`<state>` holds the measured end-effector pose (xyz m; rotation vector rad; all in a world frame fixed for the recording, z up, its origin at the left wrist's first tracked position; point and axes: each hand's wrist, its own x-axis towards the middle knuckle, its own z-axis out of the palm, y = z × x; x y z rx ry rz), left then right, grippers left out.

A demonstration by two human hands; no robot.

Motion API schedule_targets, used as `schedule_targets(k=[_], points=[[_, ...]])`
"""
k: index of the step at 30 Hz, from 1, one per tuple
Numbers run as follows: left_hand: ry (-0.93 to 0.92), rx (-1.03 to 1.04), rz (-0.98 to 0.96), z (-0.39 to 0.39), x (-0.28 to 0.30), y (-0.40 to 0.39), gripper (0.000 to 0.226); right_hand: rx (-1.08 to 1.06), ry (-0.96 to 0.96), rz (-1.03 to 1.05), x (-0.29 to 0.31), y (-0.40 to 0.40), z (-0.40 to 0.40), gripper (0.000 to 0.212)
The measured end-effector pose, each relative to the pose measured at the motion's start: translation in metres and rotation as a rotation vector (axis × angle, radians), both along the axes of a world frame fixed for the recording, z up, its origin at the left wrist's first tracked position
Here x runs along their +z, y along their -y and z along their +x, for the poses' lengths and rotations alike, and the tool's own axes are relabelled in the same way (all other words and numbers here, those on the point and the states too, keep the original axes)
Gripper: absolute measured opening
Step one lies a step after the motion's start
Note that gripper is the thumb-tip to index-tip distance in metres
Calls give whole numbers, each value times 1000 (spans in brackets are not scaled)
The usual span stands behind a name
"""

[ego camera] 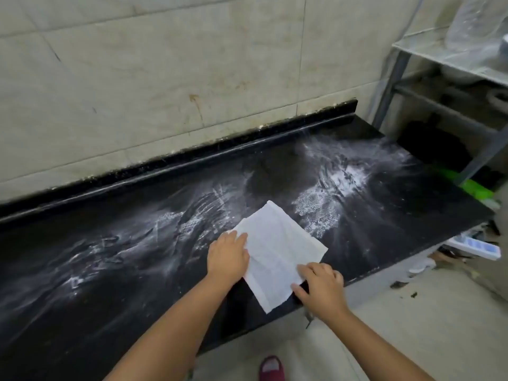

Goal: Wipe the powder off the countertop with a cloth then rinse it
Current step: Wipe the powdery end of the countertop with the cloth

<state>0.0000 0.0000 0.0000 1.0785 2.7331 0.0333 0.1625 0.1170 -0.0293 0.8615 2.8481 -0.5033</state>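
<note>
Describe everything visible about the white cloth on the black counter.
The white rectangular cloth looks thin and soft, with faint fold creases across it. It lies spread flat and turned diagonally on the black powder-streaked stone countertop, near the front edge, with its near corner hanging slightly past that edge. The left hand presses its left edge with flat fingers; the right hand rests on its lower right edge. White powder smears lie beyond it, to the right and left.

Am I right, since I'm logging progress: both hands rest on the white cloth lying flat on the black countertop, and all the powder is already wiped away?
Not quite. The head view shows white powder smeared over the countertop. The left hand and right hand do rest on the flat cloth.
</note>
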Motion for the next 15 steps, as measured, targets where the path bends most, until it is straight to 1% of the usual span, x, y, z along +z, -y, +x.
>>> schedule_targets(k=[2, 3, 5, 7, 8, 10, 12, 14, 15], points=[[-6, -38, 24, -12, -6, -9, 43, -63, -109, 55, -7, 1, -8, 36], [-17, -65, 31, -20, -13, -14, 42, -72, -163, 121, -16, 1, -10, 37], [-23, -112, 39, -39, -24, -28, 41, -136, -232, 124, -31, -1, -13, 34], [-43, -141, 29, -52, -34, -35, 40, -147, -343, 192, -41, -3, -14, 31], [-53, -167, 9, -56, -38, -37, 39, -166, -373, 190, -41, -5, -16, 31], [-7, -196, -20, -65, -48, -38, 36, -155, -439, 220, -48, -9, -15, 27], [26, -236, 26, -71, -48, -38, 31, -151, -500, 196, -51, -12, -14, 22], [-6, -301, 124, -76, -45, -40, 25, -134, -549, 213, -58, -18, -13, 27], [-34, -330, 127, -78, -47, -40, 20, -129, -560, 206, -58, -20, -12, 29]])
